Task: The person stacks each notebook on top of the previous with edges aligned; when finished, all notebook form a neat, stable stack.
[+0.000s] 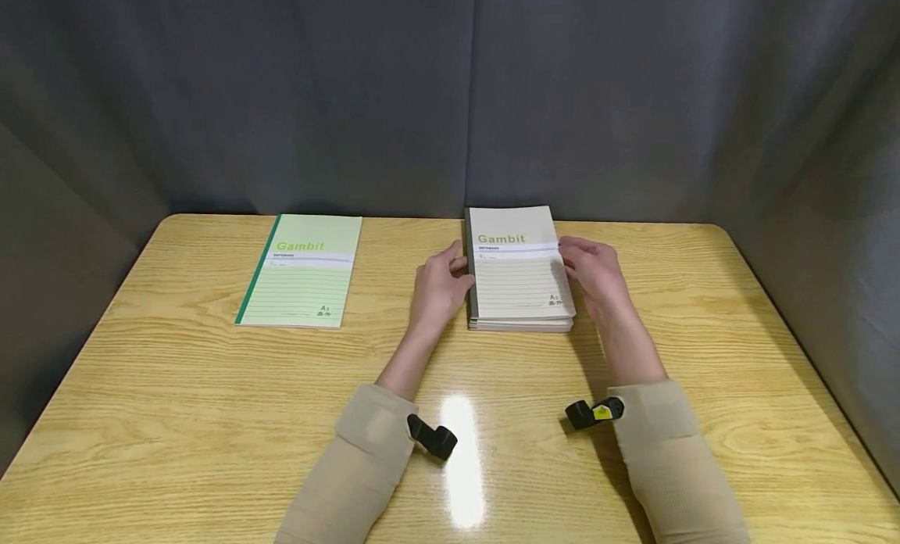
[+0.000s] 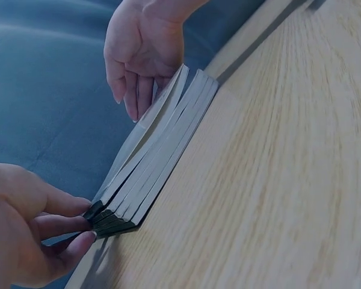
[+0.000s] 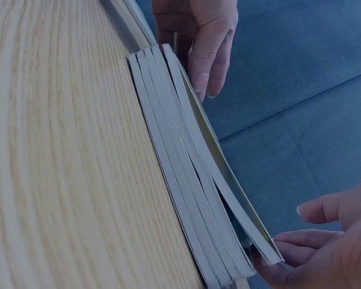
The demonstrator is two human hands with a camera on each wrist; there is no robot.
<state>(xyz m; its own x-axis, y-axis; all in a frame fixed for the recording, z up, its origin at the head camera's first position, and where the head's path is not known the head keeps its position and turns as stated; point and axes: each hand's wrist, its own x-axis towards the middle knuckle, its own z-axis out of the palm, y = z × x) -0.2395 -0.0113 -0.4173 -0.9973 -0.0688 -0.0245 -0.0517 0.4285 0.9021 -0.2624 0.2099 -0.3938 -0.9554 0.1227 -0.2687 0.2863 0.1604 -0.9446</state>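
Note:
A stack of several notebooks [image 1: 516, 282] with dark grey spines lies right of centre, the top one pale and marked Gambit. My left hand [image 1: 439, 286] rests its fingertips against the spines, thumb nearest me. At the opposite side, my right hand [image 1: 594, 270] pinches the top notebook's right edge. That edge is raised, and the right wrist view shows a gap under the top notebook [image 3: 219, 180], with a fingertip inside it. Its cover bows away from the pages. A light green notebook [image 1: 298, 274] with a green spine lies flat to the left.
The wooden table [image 1: 176, 403] has rounded far corners. Grey curtains [image 1: 337, 98] hang behind it and along both sides. Both notebook groups lie near the table's far edge. Black wrist cameras [image 1: 432, 438] sit on the beige sleeves [image 1: 675, 450].

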